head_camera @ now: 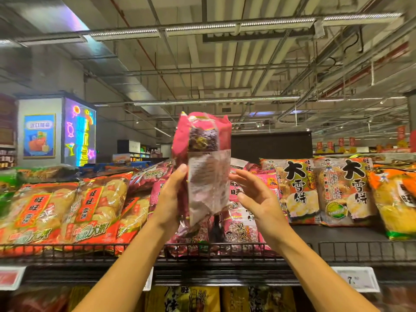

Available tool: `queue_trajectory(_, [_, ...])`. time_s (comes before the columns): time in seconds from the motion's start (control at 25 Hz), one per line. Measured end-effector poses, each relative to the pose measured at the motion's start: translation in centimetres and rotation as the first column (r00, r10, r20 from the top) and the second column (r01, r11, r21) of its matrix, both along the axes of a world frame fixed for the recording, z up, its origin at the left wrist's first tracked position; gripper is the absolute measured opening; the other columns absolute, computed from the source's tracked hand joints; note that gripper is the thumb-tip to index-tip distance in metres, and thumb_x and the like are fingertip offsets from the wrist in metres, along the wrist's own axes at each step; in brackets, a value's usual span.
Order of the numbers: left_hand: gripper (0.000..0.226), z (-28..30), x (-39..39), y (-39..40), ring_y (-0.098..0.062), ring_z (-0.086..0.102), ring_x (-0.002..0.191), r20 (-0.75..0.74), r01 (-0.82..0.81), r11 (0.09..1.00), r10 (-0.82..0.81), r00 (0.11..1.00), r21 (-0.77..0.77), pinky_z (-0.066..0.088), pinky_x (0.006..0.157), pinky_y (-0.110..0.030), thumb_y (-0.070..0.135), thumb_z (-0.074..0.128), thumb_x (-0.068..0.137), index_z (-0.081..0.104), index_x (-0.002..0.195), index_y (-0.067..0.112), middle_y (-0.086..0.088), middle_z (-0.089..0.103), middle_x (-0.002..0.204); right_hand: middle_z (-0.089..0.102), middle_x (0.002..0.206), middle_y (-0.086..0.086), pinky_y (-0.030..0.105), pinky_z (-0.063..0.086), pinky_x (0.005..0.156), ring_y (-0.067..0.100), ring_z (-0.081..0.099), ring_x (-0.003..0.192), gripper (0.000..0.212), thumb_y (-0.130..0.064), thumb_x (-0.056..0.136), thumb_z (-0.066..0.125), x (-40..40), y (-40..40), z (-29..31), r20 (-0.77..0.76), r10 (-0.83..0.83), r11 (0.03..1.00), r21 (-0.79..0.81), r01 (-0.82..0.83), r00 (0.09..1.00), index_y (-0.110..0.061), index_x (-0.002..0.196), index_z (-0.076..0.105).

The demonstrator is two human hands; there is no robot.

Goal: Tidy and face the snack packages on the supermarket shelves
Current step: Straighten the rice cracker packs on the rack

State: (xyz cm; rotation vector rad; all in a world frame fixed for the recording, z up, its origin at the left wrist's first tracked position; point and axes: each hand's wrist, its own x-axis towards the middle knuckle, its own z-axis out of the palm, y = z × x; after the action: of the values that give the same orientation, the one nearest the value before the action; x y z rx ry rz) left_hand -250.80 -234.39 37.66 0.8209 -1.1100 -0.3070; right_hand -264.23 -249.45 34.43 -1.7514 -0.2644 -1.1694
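- While the left hand (167, 197) grips a pink snack bag (203, 167) upright, the right hand (254, 197) hovers just beside it, fingers spread, holding nothing.
- Behind, a wire-fronted shelf (351, 251) holds orange bags (56, 210) on the left; bare ceiling pipes (202, 30) run overhead.

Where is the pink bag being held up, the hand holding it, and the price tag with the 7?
pink bag (203, 140), head view, on its upper pink part.
left hand (168, 199), head view, on the back of the hand.
price tag (355, 279), head view, on its white face.

I read 大雪饼 on the orange packages (295, 190) toward the shelf's right end, 旺旺 on the red packages (36, 212) at left, and 7 on a price tag (356, 279).
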Motion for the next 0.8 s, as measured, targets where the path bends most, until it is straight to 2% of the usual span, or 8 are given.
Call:
queue_trajectory(0.08, [0.054, -0.1, 1.3, 0.7, -0.031, 0.069, 0.104, -0.113, 0.1, 0.994, -0.105, 0.988, -0.053, 0.061, 0.075, -0.043, 0.057, 0.039, 0.092, 0.072, 0.113, 0.019, -0.013, 0.07, 0.119, 0.064, 0.13, -0.016, 0.019, 0.048, 0.096, 0.001, 0.056, 0.125, 0.045, -0.005, 0.097, 0.059, -0.2, -0.6, 0.1, -0.025, -0.06, 0.998, 0.017, 0.061, 0.998, -0.038, 0.127, 0.056])
queue_trajectory(0.16, [0.058, -0.5, 2.3, 0.7, -0.03, 0.069, 0.107, -0.182, 0.196, 0.972, -0.217, 0.959, -0.13, 0.06, 0.08, -0.042, 0.056, 0.035, 0.093, 0.075, 0.112, 0.019, -0.013, 0.07, 0.119, 0.059, 0.134, -0.018, 0.016, 0.051, 0.087, -0.007, 0.055, 0.119, 0.036, -0.035, 0.091, 0.063, -0.2, -1.0, -0.1, -0.11, -0.118, 0.99, 0.068, 0.126, 0.987, -0.046, 0.124, 0.053])
queue_trajectory(0.28, [0.057, -1.2, 2.6, 0.0, -0.028, 0.066, 0.112, -0.2, 0.279, 0.947, -0.308, 0.93, -0.159, 0.058, 0.086, -0.042, 0.057, 0.04, 0.09, 0.075, 0.114, 0.017, -0.012, 0.069, 0.123, 0.06, 0.138, -0.006, 0.041, 0.056, 0.095, 0.007, 0.061, 0.119, 0.046, -0.061, 0.085, 0.058, 0.5, -1.6, -1.2, -0.265, 0.008, 0.982, 0.182, 0.042, 0.964, -0.042, 0.127, 0.058])
queue_trajectory(0.36, [0.057, -1.4, 2.9, -0.6, -0.029, 0.065, 0.114, -0.207, 0.263, 0.953, -0.29, 0.934, -0.148, 0.056, 0.09, -0.044, 0.058, 0.048, 0.085, 0.074, 0.115, 0.017, -0.013, 0.069, 0.123, 0.066, 0.13, -0.004, 0.051, 0.056, 0.093, 0.018, 0.064, 0.118, 0.051, -0.062, 0.088, 0.055, 0.7, -1.9, -1.7, -0.292, 0.065, 0.982, 0.19, -0.009, 0.954, -0.033, 0.13, 0.06])
queue_trajectory(0.44, [0.062, -1.5, 3.4, -1.0, -0.033, 0.061, 0.12, -0.237, 0.248, 0.964, -0.265, 0.935, -0.099, 0.05, 0.099, -0.049, 0.06, 0.044, 0.087, 0.069, 0.122, 0.015, -0.016, 0.064, 0.13, 0.074, 0.116, -0.003, 0.04, 0.06, 0.08, 0.018, 0.069, 0.107, 0.053, -0.051, 0.086, 0.061, 0.6, -2.3, -1.7, -0.246, 0.045, 0.98, 0.199, 0.005, 0.968, -0.024, 0.131, 0.06])
queue_trajectory(0.52, [0.063, -1.4, 3.9, -1.4, -0.031, 0.065, 0.115, -0.222, 0.198, 0.98, -0.187, 0.957, 0.028, 0.056, 0.09, -0.045, 0.061, 0.034, 0.095, 0.072, 0.118, 0.017, -0.016, 0.067, 0.126, 0.075, 0.111, 0.0, 0.038, 0.06, 0.079, 0.022, 0.071, 0.104, 0.058, -0.041, 0.081, 0.067, 0.4, -3.2, -1.8, -0.217, 0.009, 0.97, 0.238, 0.044, 0.976, -0.02, 0.134, 0.057])
queue_trajectory(0.64, [0.061, -1.6, 4.4, -1.9, -0.025, 0.071, 0.103, -0.195, 0.012, 0.976, 0.031, 0.98, 0.219, 0.06, 0.073, -0.037, 0.062, 0.033, 0.097, 0.07, 0.119, 0.019, -0.01, 0.073, 0.115, 0.07, 0.125, 0.007, 0.042, 0.054, 0.087, 0.031, 0.065, 0.114, 0.064, -0.03, 0.079, 0.078, 0.3, -4.5, -2.1, -0.245, 0.09, 0.944, 0.33, -0.004, 0.965, -0.018, 0.138, 0.054])
queue_trajectory(0.8, [0.061, -0.9, 4.2, -2.4, -0.021, 0.074, 0.093, -0.124, -0.051, 0.942, 0.097, 0.987, 0.333, 0.06, 0.062, -0.033, 0.065, 0.031, 0.095, 0.073, 0.11, 0.024, -0.006, 0.077, 0.104, 0.074, 0.116, 0.003, 0.03, 0.054, 0.073, 0.022, 0.071, 0.103, 0.046, -0.04, 0.081, 0.076, 0.2, -4.8, -1.5, -0.266, 0.09, 0.947, 0.32, 0.0, 0.96, -0.018, 0.119, 0.064])
